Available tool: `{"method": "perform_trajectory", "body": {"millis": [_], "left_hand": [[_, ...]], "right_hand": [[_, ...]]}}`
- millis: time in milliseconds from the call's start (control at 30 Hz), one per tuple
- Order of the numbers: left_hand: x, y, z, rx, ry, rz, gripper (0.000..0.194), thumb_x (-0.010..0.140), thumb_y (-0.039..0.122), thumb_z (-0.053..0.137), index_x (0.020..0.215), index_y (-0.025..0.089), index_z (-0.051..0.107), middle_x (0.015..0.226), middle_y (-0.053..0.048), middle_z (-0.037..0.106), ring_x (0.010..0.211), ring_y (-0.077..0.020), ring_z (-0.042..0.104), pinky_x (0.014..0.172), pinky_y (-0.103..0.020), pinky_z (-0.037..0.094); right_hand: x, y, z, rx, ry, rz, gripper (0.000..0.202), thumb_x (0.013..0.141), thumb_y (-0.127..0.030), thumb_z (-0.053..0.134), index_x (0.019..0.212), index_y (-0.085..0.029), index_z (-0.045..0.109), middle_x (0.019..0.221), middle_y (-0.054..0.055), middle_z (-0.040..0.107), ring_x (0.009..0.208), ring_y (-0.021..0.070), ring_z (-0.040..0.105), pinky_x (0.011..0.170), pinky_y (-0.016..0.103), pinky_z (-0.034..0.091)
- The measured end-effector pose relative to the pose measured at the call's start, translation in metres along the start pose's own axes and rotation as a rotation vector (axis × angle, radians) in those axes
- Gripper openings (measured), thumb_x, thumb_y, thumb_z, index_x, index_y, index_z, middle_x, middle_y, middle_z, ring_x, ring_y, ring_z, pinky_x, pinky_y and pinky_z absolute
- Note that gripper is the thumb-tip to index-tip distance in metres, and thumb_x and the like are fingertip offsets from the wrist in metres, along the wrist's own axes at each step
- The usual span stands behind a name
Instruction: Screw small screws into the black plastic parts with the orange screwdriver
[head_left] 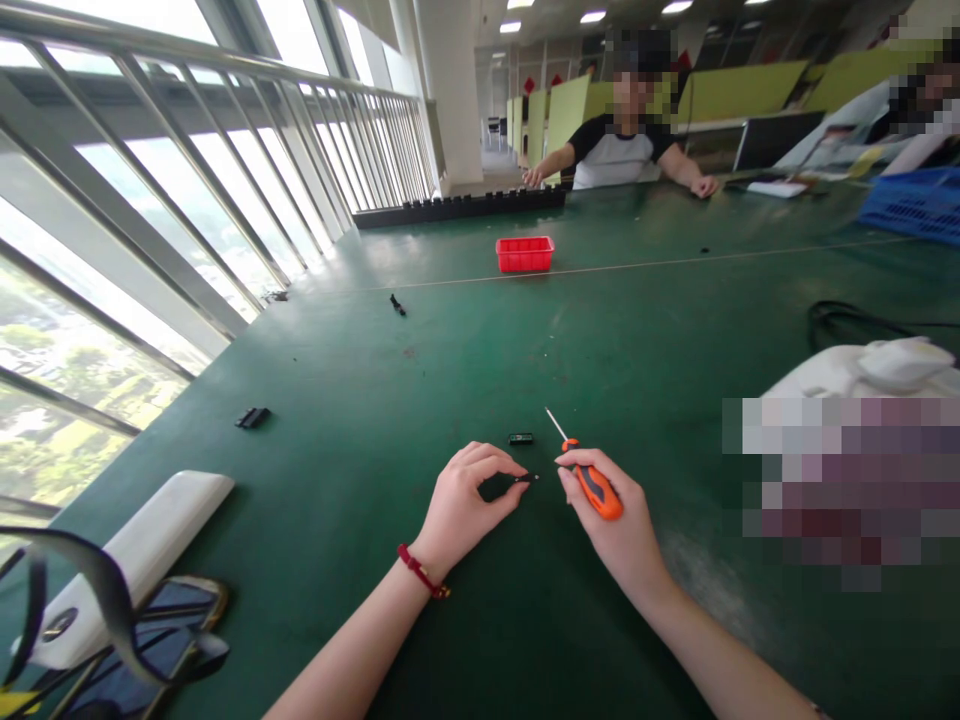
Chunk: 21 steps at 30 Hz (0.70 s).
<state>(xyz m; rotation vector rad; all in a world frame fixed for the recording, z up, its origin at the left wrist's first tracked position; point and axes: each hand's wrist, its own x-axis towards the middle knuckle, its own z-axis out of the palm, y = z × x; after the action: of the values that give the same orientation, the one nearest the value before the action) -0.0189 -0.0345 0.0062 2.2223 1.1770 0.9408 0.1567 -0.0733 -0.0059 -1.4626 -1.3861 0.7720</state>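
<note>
Between thumb and index finger, my left hand [472, 490] pinches a small dark piece [527, 478] with a light tip; its kind is too small to make out. A screwdriver [598, 492] with an orange and grey handle is gripped in my right hand [619, 520], its thin metal shaft pointing up and to the left, away from the pinched piece. Just beyond my left fingertips, a small black rectangular part [520, 439] with a greenish inside lies on the green table [360, 530]. My two hands are apart.
Farther back stand a red bin [525, 255] and a long black rack [465, 207], near a seated person [622, 145]. Black parts [253, 418] lie left. A white long object [142, 560] and a phone [165, 640] occupy the near left; a white bag-like thing [862, 370] and blue basket [915, 205], right.
</note>
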Motion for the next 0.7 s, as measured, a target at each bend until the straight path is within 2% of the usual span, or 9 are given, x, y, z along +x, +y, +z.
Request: {"method": "perform_trajectory", "body": {"millis": [100, 267, 400, 500, 600, 700], "left_hand": [[0.005, -0.002, -0.002, 0.055, 0.055, -0.041, 0.007, 0.079, 0.021, 0.062, 0.080, 0.021, 0.069, 0.089, -0.004, 0.067, 0.087, -0.0174, 0.061, 0.082, -0.033, 0.049], [0.023, -0.008, 0.000, 0.158, 0.021, -0.076, 0.005, 0.076, 0.021, 0.065, 0.076, 0.023, 0.070, 0.110, -0.003, 0.065, 0.104, -0.0212, 0.057, 0.093, -0.040, 0.046], [0.034, -0.009, 0.010, 0.163, -0.029, -0.091, 0.006, 0.076, 0.020, 0.064, 0.077, 0.022, 0.069, 0.100, -0.001, 0.069, 0.096, -0.0199, 0.060, 0.090, -0.039, 0.048], [0.035, -0.008, 0.011, 0.166, -0.005, -0.104, 0.007, 0.076, 0.019, 0.062, 0.077, 0.021, 0.069, 0.096, -0.002, 0.070, 0.092, -0.0191, 0.062, 0.088, -0.036, 0.049], [0.029, -0.012, -0.007, 0.181, 0.073, -0.138, 0.010, 0.079, 0.022, 0.060, 0.081, 0.021, 0.069, 0.100, -0.003, 0.069, 0.093, -0.0191, 0.063, 0.089, -0.036, 0.049], [0.014, -0.029, -0.043, 0.252, 0.201, -0.206, 0.015, 0.079, 0.030, 0.059, 0.083, 0.021, 0.069, 0.100, -0.004, 0.069, 0.093, -0.0196, 0.064, 0.091, -0.035, 0.048]], "right_hand": [[0.001, 0.001, -0.002, 0.144, 0.056, 0.084, 0.020, 0.083, -0.038, 0.053, 0.088, -0.019, 0.060, 0.065, -0.001, 0.053, 0.055, 0.0123, 0.050, 0.054, 0.025, 0.041], [0.002, 0.001, -0.001, 0.077, -0.003, 0.047, 0.017, 0.082, -0.033, 0.054, 0.087, -0.019, 0.061, 0.070, -0.001, 0.055, 0.058, 0.0115, 0.049, 0.057, 0.025, 0.040], [0.002, -0.001, 0.000, 0.066, 0.004, 0.046, 0.016, 0.082, -0.031, 0.053, 0.087, -0.019, 0.061, 0.073, 0.000, 0.056, 0.059, 0.0112, 0.049, 0.057, 0.024, 0.040], [0.002, -0.002, 0.000, 0.061, -0.013, 0.048, 0.016, 0.082, -0.031, 0.053, 0.087, -0.018, 0.061, 0.073, 0.000, 0.056, 0.059, 0.0114, 0.050, 0.057, 0.024, 0.040], [0.002, -0.003, -0.001, 0.058, -0.030, 0.057, 0.017, 0.082, -0.031, 0.052, 0.088, -0.018, 0.061, 0.070, 0.000, 0.054, 0.057, 0.0114, 0.049, 0.054, 0.024, 0.039], [0.001, -0.003, -0.001, 0.066, -0.035, 0.059, 0.018, 0.082, -0.032, 0.052, 0.088, -0.018, 0.061, 0.070, 0.000, 0.055, 0.056, 0.0116, 0.048, 0.053, 0.024, 0.039]]}}
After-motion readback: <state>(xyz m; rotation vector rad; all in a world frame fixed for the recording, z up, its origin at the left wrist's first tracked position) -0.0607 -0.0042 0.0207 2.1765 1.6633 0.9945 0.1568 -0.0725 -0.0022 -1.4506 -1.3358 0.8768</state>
